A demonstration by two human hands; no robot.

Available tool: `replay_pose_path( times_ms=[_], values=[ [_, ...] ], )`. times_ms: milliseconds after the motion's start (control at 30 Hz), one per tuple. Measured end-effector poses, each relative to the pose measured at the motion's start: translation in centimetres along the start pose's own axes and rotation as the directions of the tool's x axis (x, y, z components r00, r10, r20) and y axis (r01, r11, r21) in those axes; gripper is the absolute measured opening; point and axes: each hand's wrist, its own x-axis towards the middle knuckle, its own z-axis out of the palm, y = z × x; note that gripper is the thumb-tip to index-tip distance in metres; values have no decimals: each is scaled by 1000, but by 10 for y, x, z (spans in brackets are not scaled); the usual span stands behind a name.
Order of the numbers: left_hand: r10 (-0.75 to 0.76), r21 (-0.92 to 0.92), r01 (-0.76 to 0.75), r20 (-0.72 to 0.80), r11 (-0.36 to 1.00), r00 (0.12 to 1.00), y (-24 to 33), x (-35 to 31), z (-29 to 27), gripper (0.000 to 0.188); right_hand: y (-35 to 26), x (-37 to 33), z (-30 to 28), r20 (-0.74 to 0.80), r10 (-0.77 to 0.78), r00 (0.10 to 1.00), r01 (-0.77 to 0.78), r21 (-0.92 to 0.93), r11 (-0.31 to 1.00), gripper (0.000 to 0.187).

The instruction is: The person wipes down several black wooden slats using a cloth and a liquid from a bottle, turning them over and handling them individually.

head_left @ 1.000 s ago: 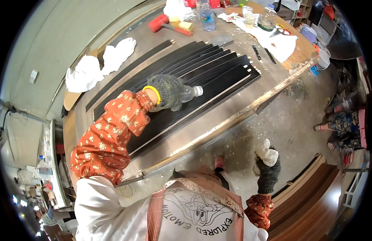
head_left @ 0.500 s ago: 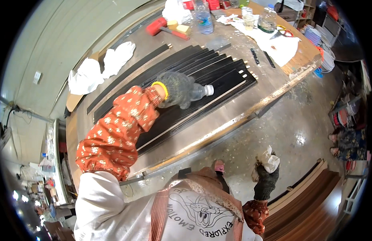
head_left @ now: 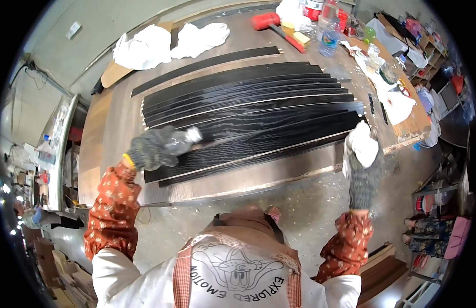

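Note:
My left hand (head_left: 150, 149), in a grey knit glove with a yellow cuff, is closed round a small clear plastic bottle (head_left: 177, 141). The bottle lies tilted over the left part of several black wood-grained strips (head_left: 258, 134), its white cap pointing right. At the right ends of the strips, my right hand (head_left: 364, 179), gloved in dark grey, grips a bunched white cloth (head_left: 363, 143). The cloth is against or just over the strip ends; contact is hard to tell. Light wooden dowels stick out of some strip ends.
The strips lie on a worktable (head_left: 115, 133). Farther back are a single black strip (head_left: 207, 66), white cloths (head_left: 145, 47), a red mallet (head_left: 266, 20), yellow sponges (head_left: 301, 38) and a water bottle (head_left: 329, 42). Stained paper (head_left: 400, 105) covers the right corner. Brown boards (head_left: 384, 280) are stacked at lower right.
My left hand with the bottle has moved left and nearer along the strips. My right hand has risen from beside my body to the strips' right ends with the cloth. The view has shifted.

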Motion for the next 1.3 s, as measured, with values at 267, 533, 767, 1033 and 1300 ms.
replay_pose_path(
  times_ms=[267, 533, 767, 1033, 1300],
  values=[
    [-162, -697, -317, -529, 643, 833, -214, -43, -17, 52, 11, 72, 53, -34, -308, 951, 174, -765, 621, 64],
    [-480, -666, -466, -745, 583, 463, -297, -29, 54, 57, 60, 96, 67, 489, -333, 806, 591, -699, 403, 53],
    [20, -205, -306, -801, 930, 598, -95, -55, 89, 57, -12, 55, 97, 37, -144, 989, 121, -765, 633, 49],
    [278, 364, 8, -727, 932, 627, -70, -37, 117, 56, -130, -135, 235, 231, -817, 529, 840, -283, 464, 37],
    [333, 378, -55, -727, 924, 601, -66, -33, 116, 58, 10, 40, 89, 252, -365, 896, 432, -680, 592, 32]
  ],
)
